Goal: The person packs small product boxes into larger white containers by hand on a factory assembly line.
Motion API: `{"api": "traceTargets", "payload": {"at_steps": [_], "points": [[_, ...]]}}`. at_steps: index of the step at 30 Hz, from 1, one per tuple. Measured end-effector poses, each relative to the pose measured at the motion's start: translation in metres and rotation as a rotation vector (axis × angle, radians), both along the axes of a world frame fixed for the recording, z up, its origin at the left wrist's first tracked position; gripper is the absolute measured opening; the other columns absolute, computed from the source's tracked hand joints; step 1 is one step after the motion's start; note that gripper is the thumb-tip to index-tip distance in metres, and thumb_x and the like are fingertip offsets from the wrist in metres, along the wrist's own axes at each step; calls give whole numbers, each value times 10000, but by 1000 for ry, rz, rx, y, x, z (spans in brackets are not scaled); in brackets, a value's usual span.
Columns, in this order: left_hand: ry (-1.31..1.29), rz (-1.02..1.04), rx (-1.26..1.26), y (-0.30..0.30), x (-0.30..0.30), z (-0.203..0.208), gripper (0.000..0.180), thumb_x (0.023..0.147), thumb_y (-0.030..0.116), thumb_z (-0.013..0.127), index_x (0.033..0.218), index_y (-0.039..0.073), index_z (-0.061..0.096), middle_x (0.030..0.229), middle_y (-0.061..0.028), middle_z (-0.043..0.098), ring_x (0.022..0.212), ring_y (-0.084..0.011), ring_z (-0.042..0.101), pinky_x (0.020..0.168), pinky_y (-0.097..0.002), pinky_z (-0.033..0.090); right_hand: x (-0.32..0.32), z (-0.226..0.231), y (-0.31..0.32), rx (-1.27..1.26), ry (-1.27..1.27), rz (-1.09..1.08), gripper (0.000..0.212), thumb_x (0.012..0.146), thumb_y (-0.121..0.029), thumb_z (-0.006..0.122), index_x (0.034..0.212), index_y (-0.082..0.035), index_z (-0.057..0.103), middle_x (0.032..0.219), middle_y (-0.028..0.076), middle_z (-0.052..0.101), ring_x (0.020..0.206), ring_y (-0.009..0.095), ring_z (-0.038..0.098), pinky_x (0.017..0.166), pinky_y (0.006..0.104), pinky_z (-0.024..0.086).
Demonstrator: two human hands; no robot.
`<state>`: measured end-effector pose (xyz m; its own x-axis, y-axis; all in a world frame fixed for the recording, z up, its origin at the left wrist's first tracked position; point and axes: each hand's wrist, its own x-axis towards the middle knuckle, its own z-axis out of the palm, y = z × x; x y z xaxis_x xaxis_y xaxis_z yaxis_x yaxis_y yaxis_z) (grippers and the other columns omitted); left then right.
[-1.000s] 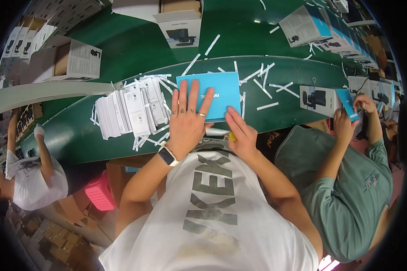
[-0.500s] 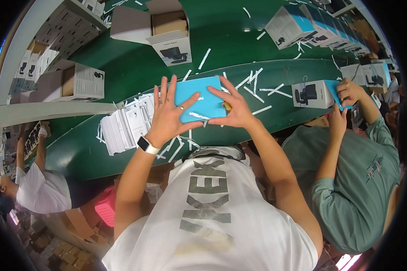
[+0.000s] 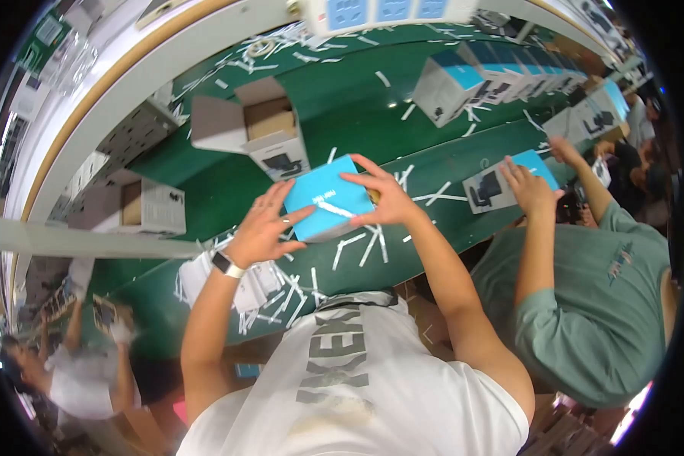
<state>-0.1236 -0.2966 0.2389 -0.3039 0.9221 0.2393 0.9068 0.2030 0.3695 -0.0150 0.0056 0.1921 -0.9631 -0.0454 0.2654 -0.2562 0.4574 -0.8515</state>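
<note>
Both my hands hold a flat blue box [image 3: 324,202] lifted over the green conveyor belt [image 3: 334,99]. My left hand [image 3: 262,228], with a watch on its wrist, presses the box's left edge with spread fingers. My right hand [image 3: 384,196] grips its right edge, fingers over the top face. A white strip lies across the box's face.
An open cardboard box [image 3: 258,129] stands on the belt just beyond, another open box [image 3: 140,205] to the left. White strips litter the belt. A stack of white leaflets [image 3: 235,277] lies near my left wrist. A person in green [image 3: 585,304] handles a box [image 3: 501,182] at right.
My hands have lifted the blue box off the near belt edge and carried it forward. My view has tilted further up the belt.
</note>
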Motion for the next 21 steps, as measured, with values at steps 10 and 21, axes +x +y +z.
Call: {"api": "traceTargets", "payload": {"at_steps": [10, 21], "points": [[459, 1070, -727, -180, -197, -46, 478, 797, 384, 736, 1111, 41, 623, 1158, -202, 684, 1016, -369, 676, 847, -483, 548, -94, -46, 125, 162, 160, -981, 772, 674, -430, 869, 1334, -114, 622, 1374, 282, 478, 1283, 429, 506, 1045, 441, 460], [432, 1311, -680, -199, -196, -95, 277, 962, 179, 521, 1174, 36, 627, 1186, -194, 662, 1044, -319, 679, 840, -420, 568, 118, -134, -17, 321, -473, -692, 534, 792, -480, 724, 1158, -93, 682, 1090, 178, 697, 1030, 386, 659, 882, 480, 532]]}}
